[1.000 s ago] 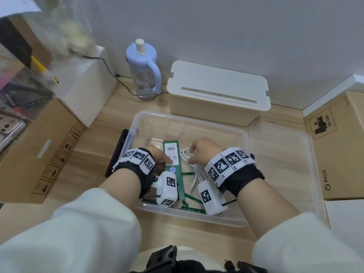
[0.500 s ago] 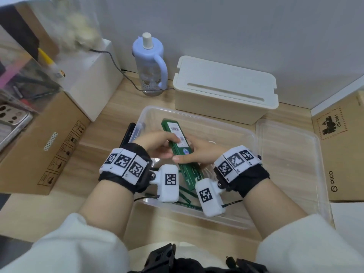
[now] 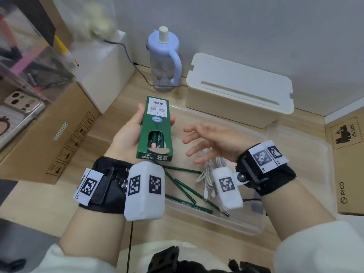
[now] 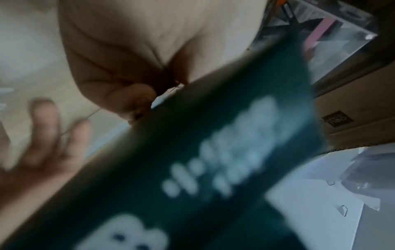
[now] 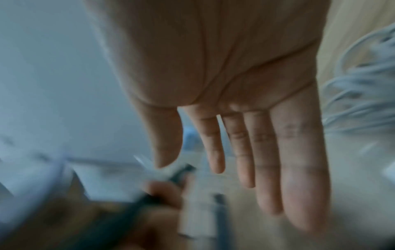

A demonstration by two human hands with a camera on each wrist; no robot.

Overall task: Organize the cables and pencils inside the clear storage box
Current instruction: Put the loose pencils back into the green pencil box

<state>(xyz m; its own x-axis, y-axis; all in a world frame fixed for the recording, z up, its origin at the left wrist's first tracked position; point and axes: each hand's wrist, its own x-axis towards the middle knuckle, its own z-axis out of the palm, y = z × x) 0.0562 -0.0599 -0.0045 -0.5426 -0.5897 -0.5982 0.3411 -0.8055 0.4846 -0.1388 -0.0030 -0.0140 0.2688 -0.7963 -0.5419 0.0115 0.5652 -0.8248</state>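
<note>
Pencil box (image 3: 155, 128) lifted out, held above the clear storage box (image 3: 232, 225); loose pencils not yet packed.

I see my left hand (image 3: 129, 135) palm-up, fingers and thumb wrapped round the green pencil box, its window showing a few pencils inside. Loose green pencils (image 3: 182, 184) lie crossed on the floor of the storage box, with the white cable bundle (image 3: 207, 174) just beside them to the right. My right hand (image 3: 211, 142) hovers over the cable, fingers spread and slack, gripping nothing; the right wrist view confirms a bare palm. My read: the step in hand is refilling the pencil box. Next move needs the right hand down to pinch one loose pencil and feed it in while the left keeps the box steady. Storage box sits on the counter (image 3: 110, 134), its lid (image 3: 307, 152) lying to the right.
</note>
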